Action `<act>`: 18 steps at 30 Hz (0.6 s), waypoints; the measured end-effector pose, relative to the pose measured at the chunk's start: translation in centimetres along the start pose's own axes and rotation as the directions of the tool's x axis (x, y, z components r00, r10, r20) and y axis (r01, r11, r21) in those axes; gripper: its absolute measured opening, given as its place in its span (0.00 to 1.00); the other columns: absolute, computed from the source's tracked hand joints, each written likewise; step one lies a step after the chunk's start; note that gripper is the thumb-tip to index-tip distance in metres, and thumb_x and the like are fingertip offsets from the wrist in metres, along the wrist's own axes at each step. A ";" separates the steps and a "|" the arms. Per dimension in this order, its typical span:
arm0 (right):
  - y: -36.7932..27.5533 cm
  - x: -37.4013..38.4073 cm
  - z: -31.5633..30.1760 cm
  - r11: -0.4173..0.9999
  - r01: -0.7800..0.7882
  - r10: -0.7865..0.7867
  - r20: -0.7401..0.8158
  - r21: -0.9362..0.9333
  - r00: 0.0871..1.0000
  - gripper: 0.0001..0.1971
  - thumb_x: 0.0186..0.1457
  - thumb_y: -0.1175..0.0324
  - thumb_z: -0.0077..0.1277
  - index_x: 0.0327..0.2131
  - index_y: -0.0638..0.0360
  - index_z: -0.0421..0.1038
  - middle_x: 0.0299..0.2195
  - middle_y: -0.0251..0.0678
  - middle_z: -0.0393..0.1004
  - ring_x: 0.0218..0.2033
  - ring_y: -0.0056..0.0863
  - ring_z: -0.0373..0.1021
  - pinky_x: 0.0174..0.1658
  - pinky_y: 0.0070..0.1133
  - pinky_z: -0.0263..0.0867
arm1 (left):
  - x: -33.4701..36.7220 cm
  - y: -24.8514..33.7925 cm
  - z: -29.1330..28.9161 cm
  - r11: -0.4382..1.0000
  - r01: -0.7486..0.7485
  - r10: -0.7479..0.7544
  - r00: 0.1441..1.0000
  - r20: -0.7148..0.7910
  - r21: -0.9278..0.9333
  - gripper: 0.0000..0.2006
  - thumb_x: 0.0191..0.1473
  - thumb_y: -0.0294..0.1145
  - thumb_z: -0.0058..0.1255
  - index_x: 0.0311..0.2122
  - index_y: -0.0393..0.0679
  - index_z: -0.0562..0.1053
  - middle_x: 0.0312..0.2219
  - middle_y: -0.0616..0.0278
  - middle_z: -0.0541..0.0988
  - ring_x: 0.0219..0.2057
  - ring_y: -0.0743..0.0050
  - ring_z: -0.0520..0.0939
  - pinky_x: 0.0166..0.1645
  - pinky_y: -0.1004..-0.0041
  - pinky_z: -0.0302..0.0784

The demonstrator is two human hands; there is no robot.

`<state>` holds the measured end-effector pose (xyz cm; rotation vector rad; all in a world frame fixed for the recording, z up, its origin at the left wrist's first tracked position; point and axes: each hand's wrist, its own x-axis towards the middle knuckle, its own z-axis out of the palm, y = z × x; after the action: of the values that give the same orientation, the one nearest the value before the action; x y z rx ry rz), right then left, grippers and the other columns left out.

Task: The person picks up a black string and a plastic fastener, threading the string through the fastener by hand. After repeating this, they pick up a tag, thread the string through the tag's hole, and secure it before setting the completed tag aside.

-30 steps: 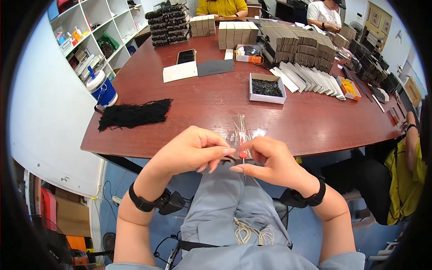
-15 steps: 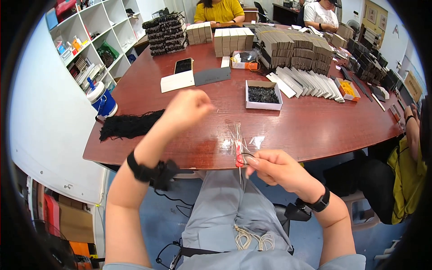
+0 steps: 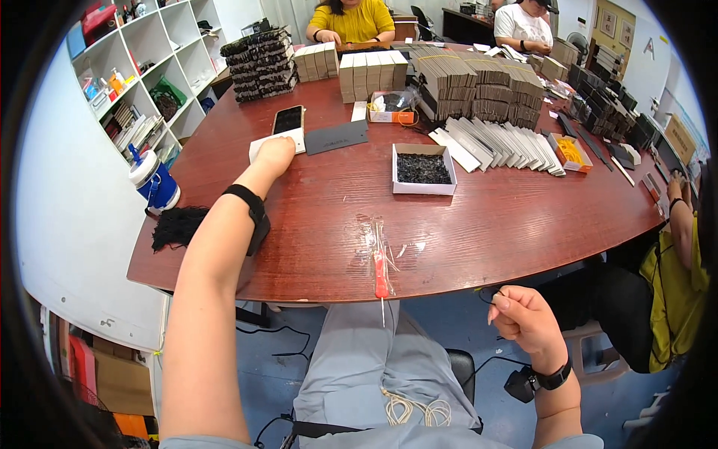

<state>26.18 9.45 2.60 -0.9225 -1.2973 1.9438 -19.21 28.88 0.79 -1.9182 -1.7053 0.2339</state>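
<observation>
My left hand is stretched out to the far left of the table, its fingers curled down onto a white card; the fingertips are hidden. A dark grey card lies beside it, and a phone just behind. My right hand is off the table's front edge, pinching a thin black cord between thumb and forefinger. Between the hands, a red-handled tool lies under clear tape at the table edge, its thin metal tip jutting out over my lap.
A white box of small black pieces stands mid-table, right of a bundle of black cords. Fanned grey cards and tall card stacks fill the back right. A blue jug stands at the left. Other people sit around the table.
My left hand has reached forward and left onto the white card. My right hand has drawn away from the red-handled tool to the right, with the black cord in its fingers.
</observation>
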 end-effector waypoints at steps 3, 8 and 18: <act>0.3 -0.1 -0.8 0.998 0.023 -0.021 -0.044 0.052 0.999 0.12 0.52 0.66 0.40 0.22 0.64 0.66 0.08 0.21 0.49 0.10 0.10 0.41 0.14 0.12 0.37 | 0.2 -0.5 -2.2 0.993 0.077 -0.070 0.995 0.070 -0.093 0.06 0.42 0.23 0.38 0.27 0.36 0.68 0.24 0.50 0.74 0.28 0.57 0.75 0.31 0.66 0.71; 0.6 0.1 -1.0 0.996 0.036 -0.034 -0.025 0.087 0.999 0.12 0.52 0.66 0.40 0.22 0.64 0.66 0.09 0.20 0.49 0.10 0.09 0.41 0.14 0.12 0.37 | 2.1 0.8 -4.6 0.968 0.076 -0.054 0.994 0.096 -0.239 0.06 0.40 0.23 0.40 0.25 0.38 0.70 0.25 0.50 0.74 0.29 0.55 0.75 0.33 0.64 0.70; 1.0 -0.7 -0.9 0.999 0.022 -0.020 -0.059 0.040 0.998 0.12 0.52 0.65 0.40 0.22 0.63 0.67 0.09 0.20 0.49 0.10 0.09 0.41 0.14 0.12 0.38 | 4.8 6.9 -3.5 0.977 -0.060 0.048 0.997 -0.062 -0.206 0.08 0.41 0.25 0.43 0.31 0.38 0.67 0.33 0.56 0.67 0.38 0.60 0.69 0.39 0.64 0.68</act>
<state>27.22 8.98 1.58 -0.9354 -1.2250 1.9055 -10.76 32.26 1.28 -2.1023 -1.6977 0.0214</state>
